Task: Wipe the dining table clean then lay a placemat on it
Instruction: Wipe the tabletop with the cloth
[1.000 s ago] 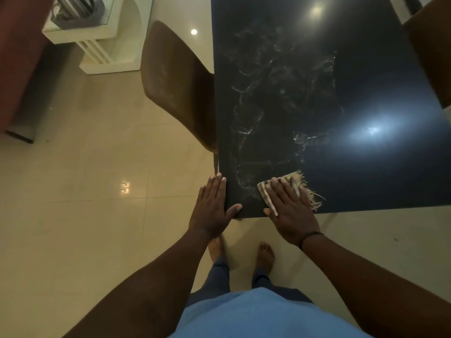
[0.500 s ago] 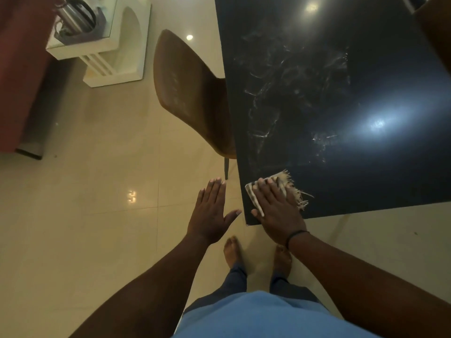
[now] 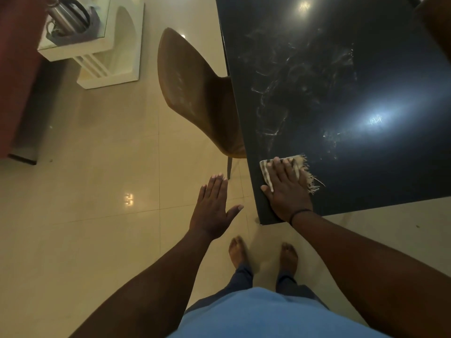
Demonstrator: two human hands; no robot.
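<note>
The glossy black dining table (image 3: pixel 366 69) fills the upper right, with pale dusty smears across its left half. A small striped cloth with a frayed edge (image 3: pixel 301 168) lies near the table's near left corner. My right hand (image 3: pixel 285 191) presses flat on the cloth, fingers spread over it. Off the table's left edge, my left hand (image 3: pixel 213 208) hovers over the floor, palm down, fingers apart, holding nothing. No placemat is in view.
A brown chair (image 3: pixel 195 93) stands tucked against the table's left side. A white side table (image 3: pixel 102 45) with a metal kettle (image 3: pixel 66 15) sits at the upper left. My bare feet stand on the tiled floor just below the table corner.
My left hand has come off the table's corner edge and now hangs to the left over the floor. My right hand has slid the cloth towards the near left corner.
</note>
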